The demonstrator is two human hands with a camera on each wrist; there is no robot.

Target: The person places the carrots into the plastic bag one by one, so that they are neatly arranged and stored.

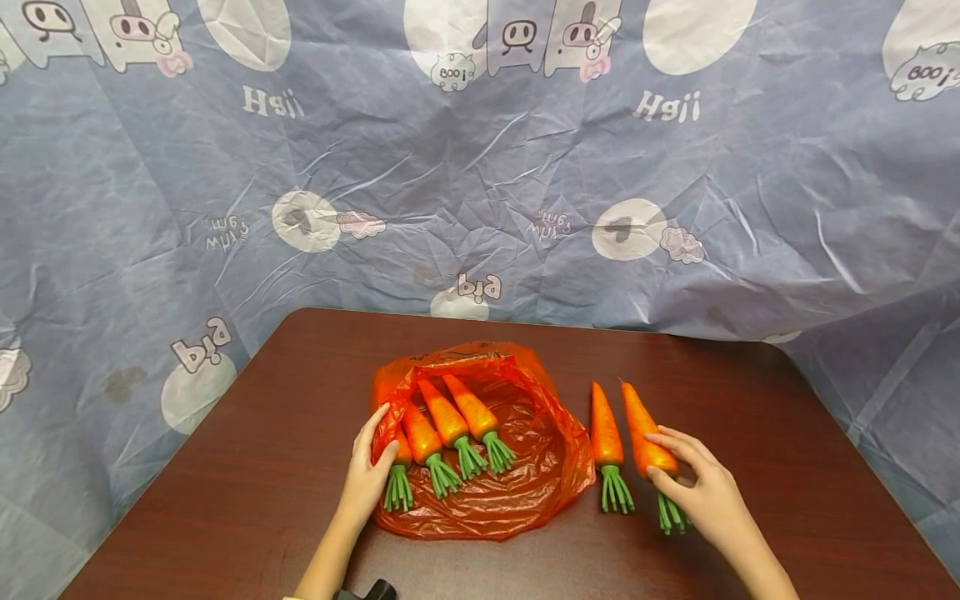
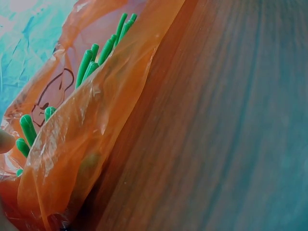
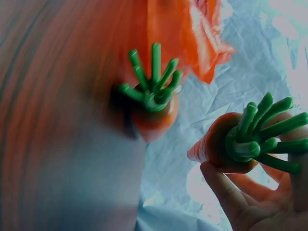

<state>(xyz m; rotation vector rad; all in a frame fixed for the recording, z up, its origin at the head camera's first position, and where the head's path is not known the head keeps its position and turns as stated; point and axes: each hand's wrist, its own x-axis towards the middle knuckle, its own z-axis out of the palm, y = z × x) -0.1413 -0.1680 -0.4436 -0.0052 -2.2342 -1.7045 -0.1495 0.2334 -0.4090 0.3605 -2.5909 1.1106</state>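
Observation:
A red translucent plastic bag (image 1: 517, 508) lies with its mouth facing me, and several carrots (image 1: 448, 417) with green stems rest inside it. My left hand (image 1: 366, 479) grips the bag's left rim, beside the leftmost carrot. In the left wrist view, green stem ends (image 2: 84, 67) poke up behind the bag's film (image 2: 110, 101). To the right of the bag, my right hand (image 1: 708, 492) holds a carrot (image 1: 641, 425) near its stem end, thumb on one side and fingers on the other. Between bag and hand lies another carrot (image 1: 606, 433), tip pointing away.
Everything sits on a dark reddish-brown table (image 1: 300, 400). A blue-grey printed cloth (image 1: 465, 167) hangs behind it. A small black object (image 1: 381, 590) shows at the bottom edge near my left forearm.

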